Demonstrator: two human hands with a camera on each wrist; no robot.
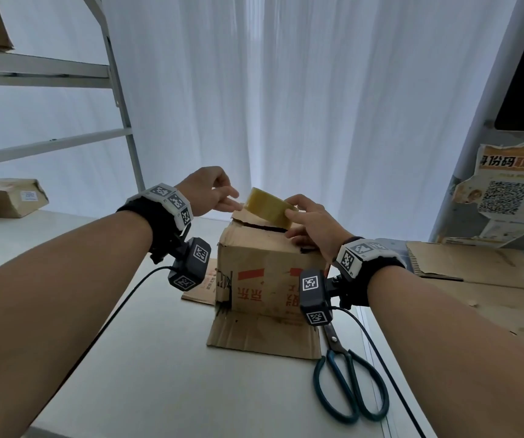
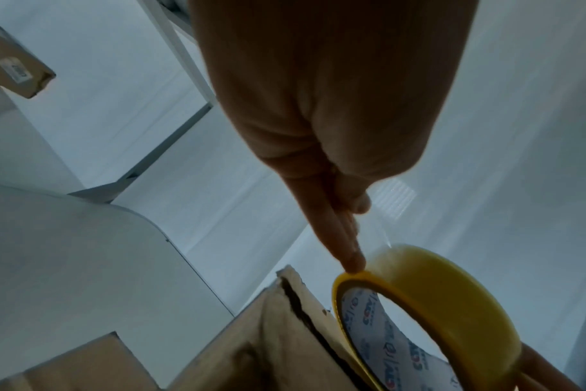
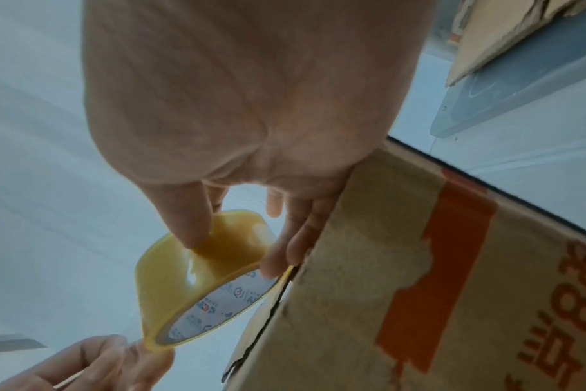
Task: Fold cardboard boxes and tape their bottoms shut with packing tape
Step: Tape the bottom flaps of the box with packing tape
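Two hands above cardboard box (image 1: 264, 273): right hand (image 1: 313, 226) gripping tape roll (image 1: 268, 205) over its top seam, left hand (image 1: 210, 191) pinching pulled tape end (image 2: 382, 211) beside roll.

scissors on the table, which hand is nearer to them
Right. The right hand holds the tape roll almost above the scissors; the left hand is farther off, across the box.

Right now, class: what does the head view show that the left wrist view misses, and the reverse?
Only the head view shows the scissors on the table, the flattened cardboard and the right hand gripping the tape roll. Only the left wrist view shows the printed core and the clear tape end pinched by the left hand. Both show the cardboard box.
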